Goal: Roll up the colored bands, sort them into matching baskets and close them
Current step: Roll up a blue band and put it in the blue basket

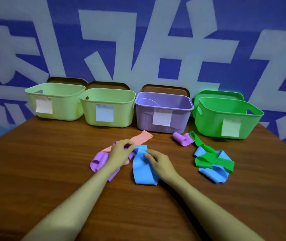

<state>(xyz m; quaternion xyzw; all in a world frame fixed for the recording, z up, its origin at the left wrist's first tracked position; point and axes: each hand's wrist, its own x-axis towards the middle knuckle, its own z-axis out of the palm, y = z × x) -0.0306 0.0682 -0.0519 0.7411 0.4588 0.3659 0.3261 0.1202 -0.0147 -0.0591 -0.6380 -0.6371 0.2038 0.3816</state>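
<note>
Head view: nothing is sorted yet. The blue band (142, 171), in the middle of the tabletop (52, 171), is pinched by the right hand (158, 162). The left hand (121, 152) is curled beside it; its hold cannot be told. The baskets (208, 122) at the far edge are left open. Nothing can be read on the sticky notes (162, 118).

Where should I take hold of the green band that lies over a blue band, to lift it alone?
Probably the far end of the green band, beside the green basket: it lies on bare table, clear of the blue band. Pinch it from above; nearer parts cross the blue.
</note>
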